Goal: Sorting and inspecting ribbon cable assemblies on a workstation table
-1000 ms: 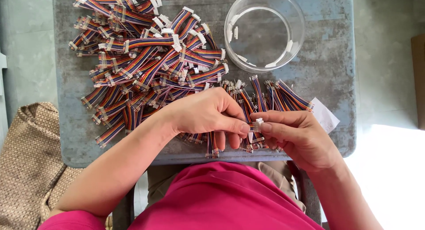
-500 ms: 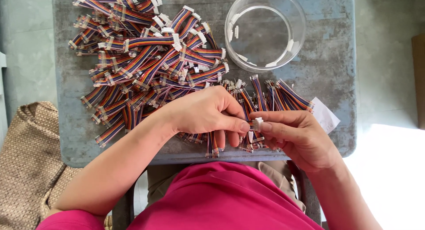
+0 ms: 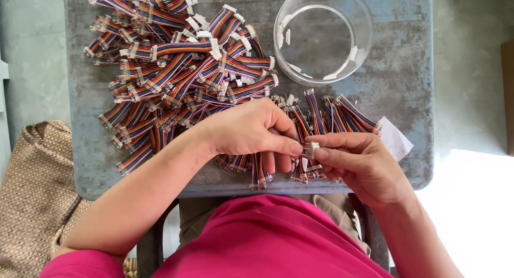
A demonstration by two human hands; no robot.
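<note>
A: Hand status?
B: Left hand (image 3: pixel 249 131) and right hand (image 3: pixel 361 168) both pinch one connector (image 3: pixel 310 148) on a cable end, above the table's (image 3: pixel 407 53) near edge.
A: Progress?
B: Large cable pile (image 3: pixel 176 69) apparently remains; bowl (image 3: pixel 323 34) holds few connectors.

The person wears a bright pink short-sleeved top that fills the lower middle of the frame. Both forearms are bare. The hands carry no rings, watch or gloves.
</note>
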